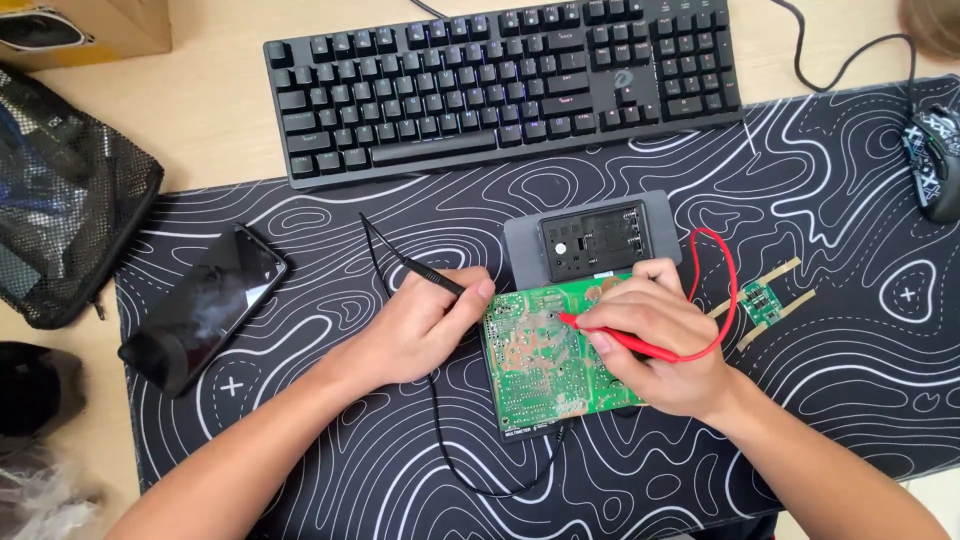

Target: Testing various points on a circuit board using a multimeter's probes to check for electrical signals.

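A green circuit board (545, 350) lies flat on the patterned mat (850, 400) at the near middle of the desk (215, 110), its far edge just beside a grey meter (592, 243).

The left hand (420, 325) holds a black probe (435, 277) in a pencil grip, fingers closed around it, the tip at the board's left edge. The right hand (665, 345) is closed on a red probe (620, 340), whose tip touches the board's upper middle; its red lead (728, 280) loops up toward the meter. The black lead (440, 440) trails toward the near edge of the mat.

The board looks stiff, thin and light, likely to slide on the mat if pushed, and its soldered face seems fragile; the bare edges would be the safe place to hold it. The probes are slim, rigid and light, best gripped on the insulated shafts, as both hands do.

To the right lies a small green board (760, 303) with tan strips. A phone (205, 305) lies at the left, a mesh pouch (60, 190) farther left, a keyboard (500, 85) at the far side and a mouse (935, 160) at the far right.
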